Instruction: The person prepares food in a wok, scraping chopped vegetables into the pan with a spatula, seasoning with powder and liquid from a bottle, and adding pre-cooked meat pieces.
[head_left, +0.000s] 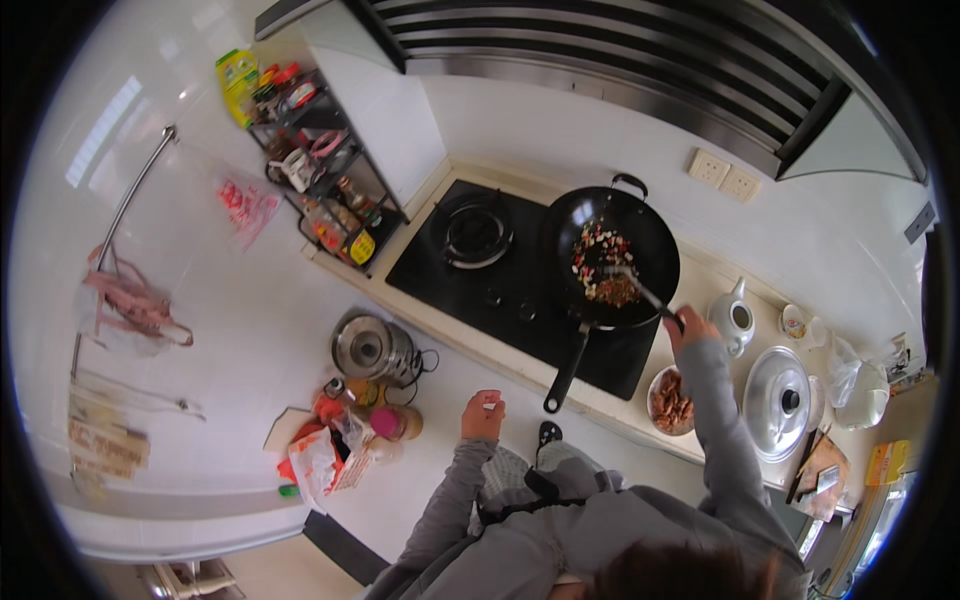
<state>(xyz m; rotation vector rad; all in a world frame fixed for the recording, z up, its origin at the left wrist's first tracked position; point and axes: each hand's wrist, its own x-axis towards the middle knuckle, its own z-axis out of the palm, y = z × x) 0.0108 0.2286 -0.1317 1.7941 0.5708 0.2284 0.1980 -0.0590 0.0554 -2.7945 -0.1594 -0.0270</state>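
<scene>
My right hand grips the dark handle of a metal spatula. The spatula's blurred head is in a black wok on the right burner. Chopped pale and red pieces lie in the wok beside a heap of reddish-brown seasoning. The wok's long handle points towards me over the counter's front edge. My left hand hangs in front of the counter with curled fingers, apart from the wok handle. Whether it holds anything small is unclear. A bowl of brown meat pieces stands below my right forearm.
On the right counter are a white pot with a spout, a domed metal lid and a wooden board with a knife. The left burner adjoins a condiment rack. A metal appliance and jars stand low at left.
</scene>
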